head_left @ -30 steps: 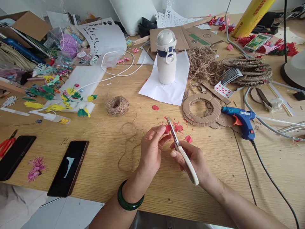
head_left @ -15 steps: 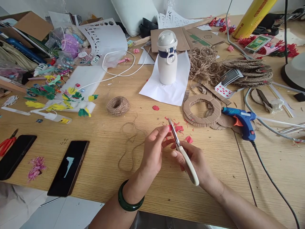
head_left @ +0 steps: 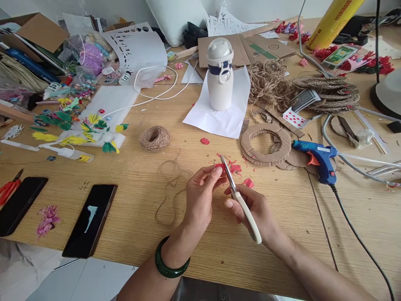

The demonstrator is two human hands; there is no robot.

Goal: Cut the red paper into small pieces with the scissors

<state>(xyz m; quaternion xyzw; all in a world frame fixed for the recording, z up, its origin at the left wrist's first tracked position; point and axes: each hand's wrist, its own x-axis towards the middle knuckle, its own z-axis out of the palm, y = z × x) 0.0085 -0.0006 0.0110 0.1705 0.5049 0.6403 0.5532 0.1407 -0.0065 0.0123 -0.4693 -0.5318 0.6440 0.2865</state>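
My left hand (head_left: 200,196), with a dark green bangle at the wrist, pinches a small red piece (head_left: 219,166) between thumb and fingers. White-handled scissors (head_left: 247,215) are in my right hand (head_left: 255,209), their blades pointing up and away, close beside the red piece. Just beyond the blades, red scraps (head_left: 235,168) lie scattered on the wooden table (head_left: 134,209). A red disc (head_left: 204,141) rests farther back. Left of my hands are a loose strand of twine (head_left: 173,184) and a twine coil (head_left: 154,138).
A white bottle (head_left: 220,79) stands on paper at the back. To the right lie cardboard rings (head_left: 250,144) and a blue glue gun (head_left: 321,159) with its cable. Two phones, one of them here (head_left: 90,221), lie at the left; bags and craft pieces crowd the back left.
My left hand has shifted slightly left and turned, bringing more of the pinched red piece into view beside the blades. My right hand and the scissors have barely moved.
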